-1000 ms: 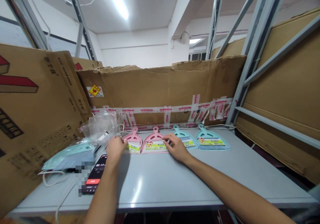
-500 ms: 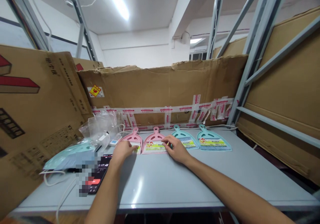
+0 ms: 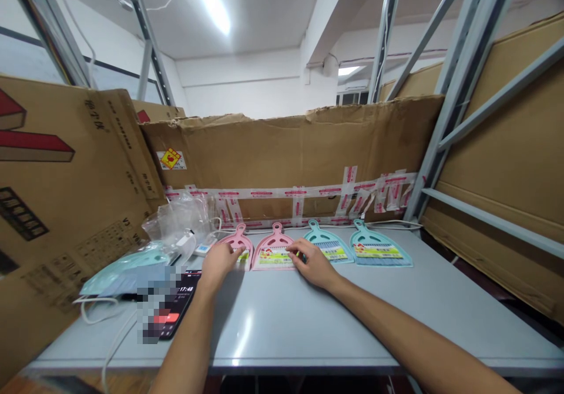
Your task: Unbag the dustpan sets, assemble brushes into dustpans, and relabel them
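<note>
Two pink dustpan sets and two teal ones lie in a row along the back of the grey table. My left hand point(image 3: 221, 260) rests over the left pink dustpan point(image 3: 238, 240), covering its lower left part; whether its bent fingers pinch anything is hidden. At the right edge of the second pink dustpan point(image 3: 276, 241) is my right hand point(image 3: 312, 263), its fingers curled near the label; what they hold, if anything, is too small to tell. The inner teal dustpan point(image 3: 328, 247) is partly behind that hand. Farthest right lies the other teal dustpan point(image 3: 379, 247), untouched.
At the left are clear plastic bags point(image 3: 183, 218), a bagged teal dustpan point(image 3: 132, 270), a phone point(image 3: 180, 300) and white cables. A cardboard wall point(image 3: 273, 159) stands behind the grey table point(image 3: 308, 323). Metal shelf posts point(image 3: 429, 165) and more cardboard flank it.
The view has shifted slightly. My left hand's fingers have moved a little over the left pink dustpan; my right hand and the dustpans look nearly the same.
</note>
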Demonstrator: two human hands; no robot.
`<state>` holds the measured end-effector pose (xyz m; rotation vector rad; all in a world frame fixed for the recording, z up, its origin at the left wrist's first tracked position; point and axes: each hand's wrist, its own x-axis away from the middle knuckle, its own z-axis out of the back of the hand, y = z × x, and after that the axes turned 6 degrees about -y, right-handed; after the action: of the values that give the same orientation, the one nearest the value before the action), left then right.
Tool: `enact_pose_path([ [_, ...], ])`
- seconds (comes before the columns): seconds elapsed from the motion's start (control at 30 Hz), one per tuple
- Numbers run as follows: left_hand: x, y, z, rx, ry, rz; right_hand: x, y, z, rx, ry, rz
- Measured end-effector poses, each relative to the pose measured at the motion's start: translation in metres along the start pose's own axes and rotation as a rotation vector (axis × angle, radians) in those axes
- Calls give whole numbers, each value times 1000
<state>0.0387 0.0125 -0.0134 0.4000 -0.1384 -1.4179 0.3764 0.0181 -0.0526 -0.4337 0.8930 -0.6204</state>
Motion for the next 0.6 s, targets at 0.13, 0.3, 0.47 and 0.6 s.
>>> enact_pose_path([
  [0.13,3,22,-2,77,114,-121,0,1,-1,8,1,1],
  [0.3,15,58,-25,258,112,-319,-1,5,-1,103,22,-50],
  [0.47,27,78,-41,339,43,-433,0,3,3,118,-27,-93],
  [0.6,29,80,-42,358,13,-463,0,-4,5,108,-46,-113],
])
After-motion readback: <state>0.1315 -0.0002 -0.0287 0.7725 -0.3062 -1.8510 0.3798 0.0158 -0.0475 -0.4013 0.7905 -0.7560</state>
